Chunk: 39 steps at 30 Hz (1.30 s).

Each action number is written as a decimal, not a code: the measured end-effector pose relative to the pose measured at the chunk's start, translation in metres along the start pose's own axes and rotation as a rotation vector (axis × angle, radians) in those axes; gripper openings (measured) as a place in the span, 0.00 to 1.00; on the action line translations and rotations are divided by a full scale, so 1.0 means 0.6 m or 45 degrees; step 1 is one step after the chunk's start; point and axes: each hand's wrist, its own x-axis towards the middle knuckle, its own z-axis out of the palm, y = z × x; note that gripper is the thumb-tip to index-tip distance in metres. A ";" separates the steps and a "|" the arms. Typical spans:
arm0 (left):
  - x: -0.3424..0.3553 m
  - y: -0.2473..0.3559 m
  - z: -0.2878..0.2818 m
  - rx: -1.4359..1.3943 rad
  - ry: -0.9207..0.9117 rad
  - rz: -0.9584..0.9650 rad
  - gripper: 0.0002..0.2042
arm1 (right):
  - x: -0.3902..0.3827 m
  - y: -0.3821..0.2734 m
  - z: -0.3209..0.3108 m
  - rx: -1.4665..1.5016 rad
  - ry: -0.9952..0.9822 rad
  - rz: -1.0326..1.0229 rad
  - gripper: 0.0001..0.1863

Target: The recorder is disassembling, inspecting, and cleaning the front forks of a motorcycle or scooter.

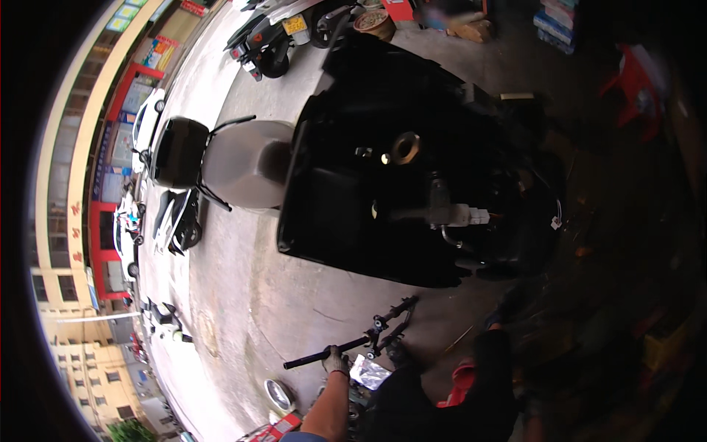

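a long black metal bar with a branched, bracketed end (378,324) is held on the near side of a large black scooter with a broad panelled front and a grey seat (247,163), well below its dark front panels in the view. the bar is gripped near its plain end by the left hand in a greyish glove (336,359), the fingers being clamped around it, while the branched end is pointed toward the scooter; whether the floor is touched by the bar cannot be told. the right hand cannot be made out, so the state of its fingers cannot be told. just beside the left hand, on the side away from the scooter, a crumpled silvery plastic packet (370,373) is seen, and farther out an oval item with a pale rim (278,395) is laid on the grey concrete floor (294,313). on the scooter's front part, a block of white plastic connectors (469,215) and a round brass-coloured ring (406,148) are exposed. a black rear box (179,153) is carried behind its seat. beyond the scooter, a black motorbike with a yellow plate (266,46) is parked near a round brown planter (374,25)
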 end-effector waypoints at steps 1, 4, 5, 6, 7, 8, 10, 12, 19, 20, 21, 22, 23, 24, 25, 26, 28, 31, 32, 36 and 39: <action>0.016 -0.001 -0.010 -0.031 -0.026 0.025 0.14 | -0.018 -0.031 0.023 -0.120 0.124 -0.002 0.12; 0.027 -0.017 -0.007 0.007 0.020 0.009 0.16 | -0.049 -0.103 0.018 -0.874 0.216 -0.448 0.14; 0.023 -0.024 0.010 0.012 -0.001 0.009 0.17 | -0.052 -0.118 0.000 -1.232 0.264 -0.645 0.15; 0.021 -0.025 0.020 -0.001 -0.038 0.006 0.17 | -0.055 -0.133 -0.012 -1.595 0.293 -0.834 0.16; 0.020 -0.026 0.024 -0.015 -0.067 0.009 0.18 | -0.059 -0.146 -0.023 -1.962 0.305 -1.020 0.17; 0.021 -0.026 0.025 -0.018 -0.055 0.026 0.17 | -0.067 -0.157 -0.028 -2.329 0.300 -1.204 0.18; 0.015 -0.023 0.022 -0.035 -0.038 0.045 0.16 | -0.084 -0.195 -0.030 -2.351 0.268 -0.980 0.18; 0.007 -0.017 0.026 -0.070 -0.028 0.081 0.14 | -0.104 -0.233 -0.022 -2.352 0.261 -0.754 0.20; 0.040 -0.028 -0.019 0.050 -0.017 0.247 0.16 | -0.227 -0.293 0.133 -1.934 0.289 -0.698 0.21; 0.034 -0.032 0.004 0.053 -0.040 0.206 0.16 | -0.223 -0.291 0.118 -1.641 0.240 -0.894 0.21; 0.036 -0.031 0.013 0.119 -0.057 0.149 0.16 | -0.226 -0.295 0.112 -1.342 0.166 -1.078 0.22; 0.033 -0.032 0.022 0.111 -0.077 0.175 0.16 | -0.229 -0.305 0.104 -1.361 0.185 -1.086 0.22; 0.029 -0.032 0.025 0.108 -0.089 0.206 0.15 | -0.234 -0.311 0.112 -1.231 0.187 -0.967 0.22; 0.035 -0.034 0.022 0.100 -0.059 0.218 0.15 | -0.240 -0.315 0.127 -1.099 0.178 -0.849 0.22; 0.040 -0.036 0.017 0.091 -0.051 0.207 0.15 | -0.249 -0.319 0.140 -1.114 0.178 -0.855 0.22; 0.046 -0.038 0.013 0.118 -0.074 0.218 0.15 | -0.259 -0.322 0.154 -1.026 0.117 -0.806 0.22; 0.043 -0.035 0.012 0.123 -0.103 0.219 0.14 | -0.287 -0.331 0.183 -0.952 0.063 -0.757 0.22; 0.040 -0.032 0.000 0.084 -0.048 0.276 0.14 | -0.337 -0.342 0.226 -1.147 0.058 -0.645 0.22; 0.041 -0.033 -0.002 0.095 -0.042 0.325 0.14 | -0.330 -0.335 0.227 -1.096 0.007 -0.662 0.21; 0.014 -0.008 -0.032 0.096 0.019 0.168 0.14 | -0.303 -0.317 0.205 -2.255 0.018 -1.290 0.20; -0.016 -0.009 0.124 0.002 -0.232 0.232 0.15 | -0.202 -0.405 0.039 -2.309 0.225 -1.130 0.20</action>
